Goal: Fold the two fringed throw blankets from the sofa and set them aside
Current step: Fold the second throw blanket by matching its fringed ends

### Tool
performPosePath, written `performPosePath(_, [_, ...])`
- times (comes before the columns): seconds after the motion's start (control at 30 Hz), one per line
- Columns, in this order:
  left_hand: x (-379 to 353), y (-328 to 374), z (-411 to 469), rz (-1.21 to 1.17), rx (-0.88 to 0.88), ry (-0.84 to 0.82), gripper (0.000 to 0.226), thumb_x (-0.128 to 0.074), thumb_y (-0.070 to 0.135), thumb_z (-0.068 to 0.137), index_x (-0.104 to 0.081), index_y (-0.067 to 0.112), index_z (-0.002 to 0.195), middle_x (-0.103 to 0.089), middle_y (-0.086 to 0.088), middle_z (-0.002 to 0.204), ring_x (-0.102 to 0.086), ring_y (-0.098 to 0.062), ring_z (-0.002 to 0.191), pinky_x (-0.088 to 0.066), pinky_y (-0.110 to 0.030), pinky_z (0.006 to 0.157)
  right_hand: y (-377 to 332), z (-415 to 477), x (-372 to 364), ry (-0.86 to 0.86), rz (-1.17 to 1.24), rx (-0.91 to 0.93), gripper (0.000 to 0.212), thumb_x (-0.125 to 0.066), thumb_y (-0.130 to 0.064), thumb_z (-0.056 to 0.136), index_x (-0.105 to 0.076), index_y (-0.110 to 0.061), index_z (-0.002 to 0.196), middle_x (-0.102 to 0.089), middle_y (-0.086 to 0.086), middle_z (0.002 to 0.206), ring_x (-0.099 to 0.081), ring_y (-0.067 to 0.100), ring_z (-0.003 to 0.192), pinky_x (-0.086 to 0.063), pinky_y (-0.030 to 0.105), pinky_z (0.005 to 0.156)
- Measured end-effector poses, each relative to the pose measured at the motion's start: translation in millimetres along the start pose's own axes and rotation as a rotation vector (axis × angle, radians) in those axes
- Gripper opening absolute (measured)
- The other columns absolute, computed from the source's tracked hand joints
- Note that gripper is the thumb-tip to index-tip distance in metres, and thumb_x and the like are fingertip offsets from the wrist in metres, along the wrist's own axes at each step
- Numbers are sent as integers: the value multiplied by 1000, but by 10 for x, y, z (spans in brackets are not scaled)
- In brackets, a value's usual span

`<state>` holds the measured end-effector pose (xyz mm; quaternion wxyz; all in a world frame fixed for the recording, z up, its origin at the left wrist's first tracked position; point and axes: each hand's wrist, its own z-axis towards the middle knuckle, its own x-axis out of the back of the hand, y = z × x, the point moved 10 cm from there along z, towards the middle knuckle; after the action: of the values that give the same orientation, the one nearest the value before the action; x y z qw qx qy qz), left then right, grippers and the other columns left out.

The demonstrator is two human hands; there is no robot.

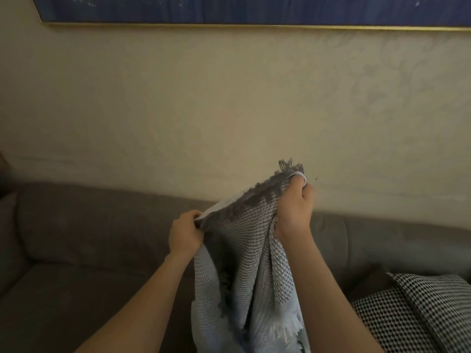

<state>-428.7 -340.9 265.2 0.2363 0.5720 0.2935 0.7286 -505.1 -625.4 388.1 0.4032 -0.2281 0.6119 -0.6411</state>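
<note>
Your left hand (184, 231) and right hand (297, 203) both pinch the blanket (244, 263) at its fringed top edge; bare sofa (84, 250) lies left, a checked cushion (418, 309) sits right.

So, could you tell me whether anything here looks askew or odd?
Only the blanket: the right hand holds its fringed edge higher than the left hand, so it hangs bunched and uneven. Nothing looks damaged.

Greys and blues around a taupe sofa (102, 225)

The throw blanket (244, 250) before the sofa is waffle-woven — grey and white above, pale blue below, with dark grey fringe (257, 194) on top. At the sofa's right end sits a black-and-white houndstooth cushion (420, 314). Above the sofa, a cream wall (229, 110) shows a faint floral pattern, and the painting (254, 8) is deep blue, gold-edged.
</note>
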Motion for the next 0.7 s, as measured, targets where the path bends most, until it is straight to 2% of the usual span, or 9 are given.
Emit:
performPosePath(0.03, [5, -68, -1, -26, 69, 20, 20, -65, 8, 98, -78, 18, 107, -78, -7, 102, -71, -31, 97, -51, -36, 74, -14, -27, 28, 25, 23, -23, 37, -36, -20, 108, -38, -4, 74, -29, -19, 71, -30, 13, 55, -29, 46, 53])
performPosePath(0.1, [19, -139, -9, -111, 166, 49, 21, -58, 4, 100, -76, 13, 106, -74, -12, 102, -66, -34, 101, -44, -35, 78, 49, -48, 107, 93, 55, -91, 43, -36, -25, 110, -45, 17, 113, -49, 28, 89, -44, 25, 66, -36, 55, 63])
performPosePath(0.13, [33, -148, -7, -162, 203, 60, 21, -54, 2, 101, -73, 12, 102, -71, -13, 99, -64, -36, 102, -42, -36, 79, 89, -39, 154, 138, 79, -101, 47, -36, -28, 111, -44, 17, 121, -38, 11, 74, -43, 23, 66, -38, 47, 61])
performPosePath(0.23, [82, -110, 74, -336, 258, 99, 22, -42, -8, 97, -60, 5, 94, -60, -8, 89, -60, -36, 95, -40, -38, 76, 213, 18, 311, 268, 146, -96, 37, -38, -30, 109, -44, -2, 86, -32, -3, 72, -28, 12, 60, -29, 36, 61])
performPosePath(0.33, [213, 29, 140, -413, 197, 165, 21, -41, 0, 104, -62, 3, 102, -64, -11, 98, -61, -35, 94, -46, -42, 79, 312, 112, 359, 253, 117, -93, 30, -44, -32, 102, -35, -15, 79, -32, 1, 71, -28, 15, 60, -27, 38, 59])
performPosePath(0.47, [501, 350, 190, -304, -31, 285, 30, -49, 6, 105, -57, 3, 77, -57, -7, 71, -52, -26, 67, -34, -39, 61, 456, 155, 6, -179, -122, -77, 29, -71, -39, 87, -61, -13, 97, -68, -2, 93, -60, 11, 79, -53, 26, 69])
performPosePath(0.53, [546, 550, 239, -238, -135, 254, 34, -55, 8, 102, -53, 3, 69, -53, -11, 63, -45, -24, 59, -28, -39, 58, 628, 44, -241, -475, -381, -78, 74, -93, -60, 63, -62, -21, 119, -71, -7, 111, -71, 11, 97, -62, 30, 81])
performPosePath(0.63, [567, 735, 295, -242, -222, 194, 41, -65, 15, 100, -52, 6, 62, -49, -10, 56, -37, -17, 53, -24, -37, 54, 1085, -266, -473, -923, -980, -65, 132, -92, -83, 28, -49, -28, 140, -61, -15, 132, -64, 15, 116, -57, 37, 100])
performPosePath(0.7, [589, 797, 322, -274, -254, 177, 39, -73, 20, 96, -56, 6, 63, -54, -11, 57, -38, -16, 54, -26, -36, 53, 1385, -397, -430, -1102, -1304, -80, 110, -93, -76, 34, -59, -31, 128, -69, -12, 121, -69, 18, 108, -60, 41, 96])
